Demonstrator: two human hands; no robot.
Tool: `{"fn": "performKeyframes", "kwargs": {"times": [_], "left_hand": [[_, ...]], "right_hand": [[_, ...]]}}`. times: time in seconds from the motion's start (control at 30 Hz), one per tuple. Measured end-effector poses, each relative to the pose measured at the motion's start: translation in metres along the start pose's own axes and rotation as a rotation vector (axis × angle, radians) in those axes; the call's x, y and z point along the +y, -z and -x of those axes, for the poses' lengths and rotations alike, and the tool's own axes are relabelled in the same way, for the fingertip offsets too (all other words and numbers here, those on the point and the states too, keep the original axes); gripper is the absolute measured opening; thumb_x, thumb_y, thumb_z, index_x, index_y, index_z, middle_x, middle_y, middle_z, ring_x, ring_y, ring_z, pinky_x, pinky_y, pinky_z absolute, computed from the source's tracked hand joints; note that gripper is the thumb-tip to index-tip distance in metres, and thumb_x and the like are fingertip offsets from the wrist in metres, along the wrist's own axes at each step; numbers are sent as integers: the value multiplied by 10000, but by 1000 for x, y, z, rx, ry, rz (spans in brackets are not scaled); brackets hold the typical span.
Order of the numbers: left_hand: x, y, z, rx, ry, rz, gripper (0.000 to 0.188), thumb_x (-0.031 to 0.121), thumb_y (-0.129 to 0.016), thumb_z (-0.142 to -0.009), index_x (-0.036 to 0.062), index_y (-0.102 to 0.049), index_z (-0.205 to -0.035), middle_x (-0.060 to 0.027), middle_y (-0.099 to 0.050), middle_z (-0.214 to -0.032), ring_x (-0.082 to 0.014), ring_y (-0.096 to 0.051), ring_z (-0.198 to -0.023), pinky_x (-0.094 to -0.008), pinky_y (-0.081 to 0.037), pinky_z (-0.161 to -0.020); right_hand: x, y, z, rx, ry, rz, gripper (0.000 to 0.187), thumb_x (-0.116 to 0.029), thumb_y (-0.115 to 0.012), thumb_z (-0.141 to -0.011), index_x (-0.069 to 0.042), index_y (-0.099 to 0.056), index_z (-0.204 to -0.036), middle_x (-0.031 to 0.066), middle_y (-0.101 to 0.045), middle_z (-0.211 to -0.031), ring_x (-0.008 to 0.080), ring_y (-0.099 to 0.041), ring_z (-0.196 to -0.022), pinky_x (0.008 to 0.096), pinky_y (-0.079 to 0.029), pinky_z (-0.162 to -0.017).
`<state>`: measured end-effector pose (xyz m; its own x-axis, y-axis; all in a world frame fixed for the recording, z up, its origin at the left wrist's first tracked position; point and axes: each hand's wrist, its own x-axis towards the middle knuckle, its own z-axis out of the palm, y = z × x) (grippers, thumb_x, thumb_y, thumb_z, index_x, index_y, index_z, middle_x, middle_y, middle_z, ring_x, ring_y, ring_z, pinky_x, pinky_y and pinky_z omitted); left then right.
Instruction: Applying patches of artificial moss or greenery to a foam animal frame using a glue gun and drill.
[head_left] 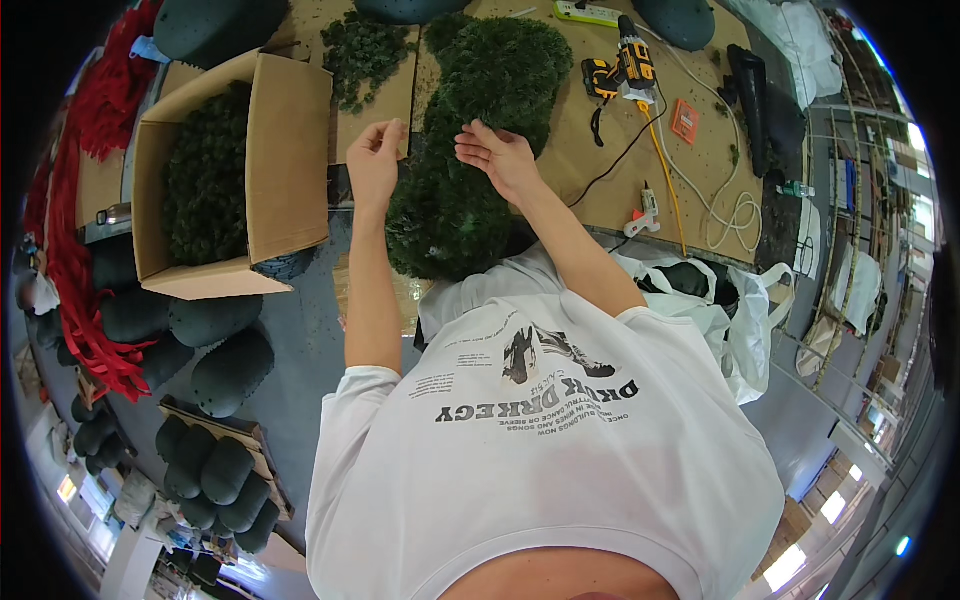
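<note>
Looking down at a big cardboard-covered worktable, with an open carton at its left. Next size down: bushy dark-green artificial foliage, mid-table, running back toward the white shirt. Also got more greenery stuffed in the carton, plus loose sprigs further back. Then the right hand over the foliage with fingers loosely curved, slightly apart, and the left hand just beside it with fingertips drawn near the thumb; can't tell if pinching anything. Smaller still: cordless drill, glue gun, orange packet.

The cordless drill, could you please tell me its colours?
The cordless drill is black and yellow; see head view.
</note>
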<state>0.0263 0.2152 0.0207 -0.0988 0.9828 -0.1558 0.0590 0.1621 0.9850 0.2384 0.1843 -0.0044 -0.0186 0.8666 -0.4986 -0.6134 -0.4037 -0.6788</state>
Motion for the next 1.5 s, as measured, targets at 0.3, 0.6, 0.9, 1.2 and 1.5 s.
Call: {"fn": "performKeyframes", "kwargs": {"times": [0.3, 0.6, 0.9, 1.2, 1.5], "left_hand": [[-25, -5, 17, -4, 157, 162, 261, 244, -685, -1025, -9, -751, -1026, -20, -732, -897, -51, -562, -714, -233, -454, -650], [-19, -33, 16, -80, 180, 232, 280, 239, -585, -1075, 33, -656, -900, 31, -574, -742, -52, -458, -642, -245, -367, -585], [3, -53, -10, -131, 102, 75, 526, 485, -458, -1109, 102, -450, -748, 30, -409, -665, -79, -389, -572, -292, -308, -515], [18, -69, -65, -231, -131, -329, 538, 491, -485, -1088, -6, -549, -894, -141, -588, -796, -310, -570, -777, -419, -465, -771], [-27, -23, -95, -219, 68, -23, 394, 325, -511, -1101, 17, -498, -855, -52, -520, -719, -192, -497, -652, -367, -414, -630]], "right_hand": [[-5, 4, 33, -17, 105, 33, 226, -185, -699, -1019, 31, -702, -1086, 120, -744, -969, 206, -728, -854, 347, -617, -829], [-9, -20, 26, 82, 85, -37, 275, -214, -732, -999, 42, -694, -1093, 129, -744, -952, 204, -728, -829, 340, -621, -797], [3, -20, 19, 230, 173, -90, 196, -146, -732, -980, 30, -676, -1042, 145, -734, -947, 228, -724, -809, 367, -624, -770], [-11, -11, 45, 126, 153, -81, 151, -153, -705, -998, -8, -710, -1041, 108, -732, -938, 207, -708, -882, 387, -600, -858], [-25, 14, 65, 99, 143, -108, 140, -154, -702, -999, -22, -723, -1041, 89, -734, -936, 199, -703, -881, 378, -588, -862]]}}
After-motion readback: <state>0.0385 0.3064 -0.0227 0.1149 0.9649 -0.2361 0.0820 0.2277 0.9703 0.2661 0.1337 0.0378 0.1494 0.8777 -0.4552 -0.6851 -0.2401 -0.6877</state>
